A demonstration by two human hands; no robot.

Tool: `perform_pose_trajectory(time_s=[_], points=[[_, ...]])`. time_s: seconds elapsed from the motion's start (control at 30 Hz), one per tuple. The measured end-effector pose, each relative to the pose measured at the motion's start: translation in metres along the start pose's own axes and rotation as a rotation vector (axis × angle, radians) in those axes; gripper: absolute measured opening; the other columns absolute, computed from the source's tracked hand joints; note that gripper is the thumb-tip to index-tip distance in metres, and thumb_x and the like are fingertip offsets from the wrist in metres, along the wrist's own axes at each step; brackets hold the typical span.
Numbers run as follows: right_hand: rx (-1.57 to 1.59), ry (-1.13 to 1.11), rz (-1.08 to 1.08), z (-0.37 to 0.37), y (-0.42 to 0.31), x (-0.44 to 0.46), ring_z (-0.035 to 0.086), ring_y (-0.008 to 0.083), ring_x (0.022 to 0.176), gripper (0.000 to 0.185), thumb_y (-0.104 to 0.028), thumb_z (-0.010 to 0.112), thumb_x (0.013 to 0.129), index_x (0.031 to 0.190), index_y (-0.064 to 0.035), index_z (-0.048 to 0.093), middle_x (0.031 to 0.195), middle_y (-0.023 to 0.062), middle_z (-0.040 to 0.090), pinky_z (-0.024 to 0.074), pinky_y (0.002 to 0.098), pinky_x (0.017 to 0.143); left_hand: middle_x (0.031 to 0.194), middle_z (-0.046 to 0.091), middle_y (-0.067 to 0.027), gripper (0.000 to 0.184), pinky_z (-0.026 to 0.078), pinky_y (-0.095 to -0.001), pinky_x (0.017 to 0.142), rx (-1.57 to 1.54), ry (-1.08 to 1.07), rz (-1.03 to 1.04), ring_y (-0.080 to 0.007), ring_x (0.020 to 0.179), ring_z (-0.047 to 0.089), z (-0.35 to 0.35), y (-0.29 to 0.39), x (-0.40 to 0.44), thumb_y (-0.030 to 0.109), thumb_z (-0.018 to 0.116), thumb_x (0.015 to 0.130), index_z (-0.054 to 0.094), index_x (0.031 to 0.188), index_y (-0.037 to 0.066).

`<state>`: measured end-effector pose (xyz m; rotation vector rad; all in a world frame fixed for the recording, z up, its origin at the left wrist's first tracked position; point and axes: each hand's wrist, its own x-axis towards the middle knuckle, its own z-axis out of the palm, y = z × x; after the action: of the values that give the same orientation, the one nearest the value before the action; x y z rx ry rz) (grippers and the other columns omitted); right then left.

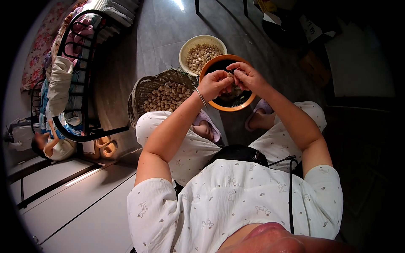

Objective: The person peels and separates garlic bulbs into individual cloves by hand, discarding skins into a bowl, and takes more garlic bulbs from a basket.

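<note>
Garlic-like piece, small, rounded and pale brown, is pinched between the fingertips of both hands, over the round orange-rimmed basin with a dark inside. The left hand has its thumb and fingers drawn closed on the piece, with the remaining fingers curled beneath. The right hand meets it from the other side, thumb and forefinger nearly together at the piece; whether they press on it or only touch it, I cannot tell. Pale scraps lie inside the basin, partly hidden by the hands.

Just beyond the basin, on its left, a round cream-coloured bowl holds many small pale pieces. Nearer the left knee, a brown woven basket holds larger, rounded tan bulbs. All three containers stand on the grey floor, the basin in front of the feet in lilac slippers. Well off to the left, another person is beside a black metal bed frame.
</note>
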<state>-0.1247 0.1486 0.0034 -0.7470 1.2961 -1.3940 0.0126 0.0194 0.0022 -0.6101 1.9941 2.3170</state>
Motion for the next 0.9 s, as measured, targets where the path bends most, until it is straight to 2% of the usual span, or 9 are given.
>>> perform_pose_trajectory(time_s=[0.13, 0.33, 0.43, 0.5, 0.63, 0.7, 0.77, 0.87, 0.9], points=[[-0.103, 0.027, -0.078, -0.005, 0.008, 0.005, 0.043, 0.0019, 0.054, 0.023, -0.016, 0.046, 0.096, 0.115, -0.007, 0.054, 0.069, -0.0036, 0.049, 0.0362, 0.0166, 0.048, 0.067, 0.058, 0.0032, 0.019, 0.038, -0.0171, 0.047, 0.067, 0.05, -0.015, -0.0031, 0.056, 0.051, 0.001, -0.002, 0.001, 0.028, 0.06, 0.089, 0.059, 0.088, 0.009], [-0.261, -0.022, -0.15, 0.0, 0.009, 0.003, 0.046, 0.0029, 0.055, 0.018, -0.018, 0.051, 0.094, 0.105, -0.0042, 0.057, 0.069, -0.0018, 0.052, 0.0388, 0.0177, 0.048, 0.066, 0.056, 0.0034, 0.02, 0.038, -0.0172, 0.046, 0.133, 0.078, 0.002, -0.0032, 0.055, 0.05, 0.002, -0.006, 0.002, 0.026, 0.062, 0.088, 0.058, 0.091, 0.007], [-0.258, 0.044, -0.123, -0.001, 0.014, 0.006, 0.046, 0.0031, 0.054, 0.016, -0.019, 0.052, 0.094, 0.1, -0.0045, 0.056, 0.069, -0.0014, 0.052, 0.0381, 0.0178, 0.048, 0.066, 0.056, 0.0034, 0.02, 0.038, -0.0174, 0.046, 0.142, 0.092, -0.017, -0.0035, 0.056, 0.051, 0.004, -0.006, 0.002, 0.026, 0.062, 0.088, 0.056, 0.093, 0.007], [-0.078, 0.03, -0.08, -0.002, 0.018, 0.008, 0.046, 0.0039, 0.054, 0.014, -0.019, 0.051, 0.094, 0.097, -0.0054, 0.054, 0.07, -0.0008, 0.053, 0.0383, 0.0179, 0.047, 0.066, 0.055, 0.0034, 0.021, 0.038, -0.0174, 0.046, 0.124, 0.087, -0.018, -0.0037, 0.056, 0.051, 0.004, -0.006, 0.002, 0.025, 0.062, 0.088, 0.056, 0.094, 0.006], [-0.053, 0.047, 0.019, -0.004, 0.016, 0.007, 0.048, 0.005, 0.053, 0.013, -0.019, 0.048, 0.095, 0.097, -0.0063, 0.052, 0.072, -0.0001, 0.053, 0.0374, 0.0184, 0.044, 0.067, 0.055, 0.0025, 0.021, 0.038, -0.0178, 0.046, 0.115, 0.079, -0.02, -0.0044, 0.056, 0.051, 0.002, -0.008, 0.003, 0.026, 0.06, 0.089, 0.055, 0.094, 0.006], [0.1, 0.037, 0.105, -0.007, 0.014, 0.007, 0.049, 0.0055, 0.052, 0.016, -0.023, 0.046, 0.096, 0.095, -0.0073, 0.052, 0.073, 0.0002, 0.053, 0.0343, 0.018, 0.041, 0.068, 0.055, 0.0018, 0.022, 0.039, -0.0184, 0.046, 0.121, 0.07, -0.014, -0.005, 0.057, 0.051, 0.001, -0.008, 0.004, 0.027, 0.058, 0.09, 0.055, 0.095, 0.006], [0.228, 0.037, 0.112, -0.008, 0.011, 0.006, 0.049, 0.0053, 0.052, 0.019, -0.025, 0.046, 0.096, 0.092, -0.0079, 0.052, 0.071, 0.0001, 0.053, 0.0326, 0.0177, 0.04, 0.07, 0.056, -0.0004, 0.033, 0.041, -0.0211, 0.048, -0.222, 0.012, -0.082, -0.0079, 0.057, 0.052, -0.002, -0.005, 0.004, 0.039, 0.046, 0.095, 0.055, 0.095, 0.006], [0.453, 0.013, 0.147, -0.01, 0.001, 0.003, 0.048, 0.0049, 0.052, 0.023, -0.029, 0.046, 0.096, 0.086, -0.0091, 0.052, 0.069, -0.0002, 0.052, 0.0302, 0.017, 0.039, 0.072, 0.057, -0.0028, 0.049, 0.043, -0.0237, 0.049, -0.429, -0.012, -0.161, -0.011, 0.058, 0.053, -0.006, -0.004, 0.005, 0.051, 0.034, 0.095, 0.055, 0.097, 0.007], [0.551, -0.011, 0.175, -0.012, -0.001, 0.002, 0.048, 0.0046, 0.052, 0.025, -0.03, 0.046, 0.095, 0.083, -0.0097, 0.053, 0.068, -0.0004, 0.052, 0.0295, 0.0167, 0.04, 0.072, 0.057, -0.0028, 0.049, 0.043, -0.0237, 0.049, -0.43, -0.011, -0.16, -0.011, 0.058, 0.053, -0.007, -0.004, 0.006, 0.051, 0.034, 0.095, 0.055, 0.097, 0.007]])
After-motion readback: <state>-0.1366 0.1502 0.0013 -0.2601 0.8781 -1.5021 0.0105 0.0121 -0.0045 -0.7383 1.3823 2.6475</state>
